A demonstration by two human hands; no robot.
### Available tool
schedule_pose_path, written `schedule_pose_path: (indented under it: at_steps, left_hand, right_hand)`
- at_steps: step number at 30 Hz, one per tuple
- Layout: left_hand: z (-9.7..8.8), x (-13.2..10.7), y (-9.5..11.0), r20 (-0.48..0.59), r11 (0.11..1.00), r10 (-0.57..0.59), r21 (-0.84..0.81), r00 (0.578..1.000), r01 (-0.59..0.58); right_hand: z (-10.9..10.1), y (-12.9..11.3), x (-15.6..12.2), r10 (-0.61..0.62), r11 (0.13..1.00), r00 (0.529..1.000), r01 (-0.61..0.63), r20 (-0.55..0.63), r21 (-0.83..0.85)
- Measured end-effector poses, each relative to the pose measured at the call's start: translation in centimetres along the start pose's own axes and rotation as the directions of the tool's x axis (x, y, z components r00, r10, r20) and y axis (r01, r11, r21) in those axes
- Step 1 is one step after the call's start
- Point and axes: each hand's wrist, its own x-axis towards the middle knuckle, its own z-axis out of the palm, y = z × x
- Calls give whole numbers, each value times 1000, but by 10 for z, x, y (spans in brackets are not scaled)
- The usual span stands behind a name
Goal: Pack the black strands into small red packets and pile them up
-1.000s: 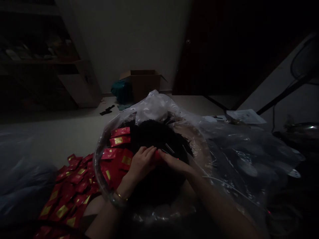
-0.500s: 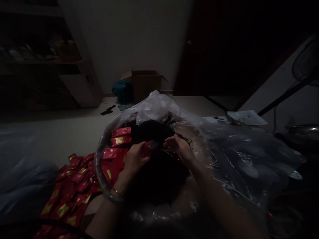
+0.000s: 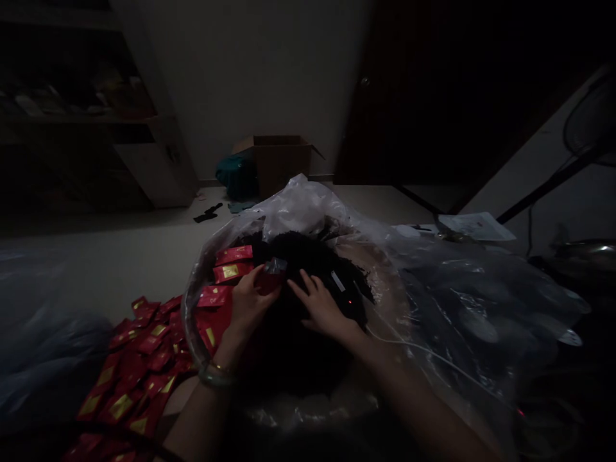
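Note:
My left hand (image 3: 249, 298) grips a small red packet (image 3: 270, 282) with a greyish, shiny top end (image 3: 276, 265). My right hand (image 3: 320, 305) is just right of the packet, fingers spread and holding nothing, above a heap of dark loose stuff (image 3: 303, 253) that looks like tea leaves. The heap fills a round, plastic-lined tub (image 3: 394, 289). Beyond my right hand, a dark device with a pale strip (image 3: 339, 281) and a red light lies on the heap, a white cable (image 3: 423, 350) running off right. Flat red packets (image 3: 233, 272) with gold labels lie inside the tub's left side.
Many red packets (image 3: 144, 359) are piled left of the tub. Clear plastic (image 3: 481, 308) spreads on the right, and more plastic (image 3: 48, 340) lies far left. An open cardboard box (image 3: 283, 163) and a teal bag (image 3: 237, 176) stand by the wall. The room is dim.
My right hand has moved left and down, its fingers now spread, leaving the device on the heap in view. My left hand has shifted slightly left, and the packet's shiny end now points up.

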Motion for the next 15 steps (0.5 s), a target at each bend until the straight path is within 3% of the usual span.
schedule_pose_path:
  at_steps: [3,5,11,15]
  left_hand:
    - [1,0,-3,-11,999,29,32,1000,-29]
    - [2,0,-4,-10,998,33,48,999,-32]
    - [2,1,-4,-5,994,67,89,998,-66]
    - [2,1,-5,3,991,84,103,996,-84]
  right_hand:
    - [8,-13,4,-221,972,973,225,63,-69]
    - [12,-21,4,-305,943,948,314,91,-106]
    - [10,-26,-1,-247,950,968,251,45,-188]
    - [12,-25,-4,-384,907,921,390,68,-160]
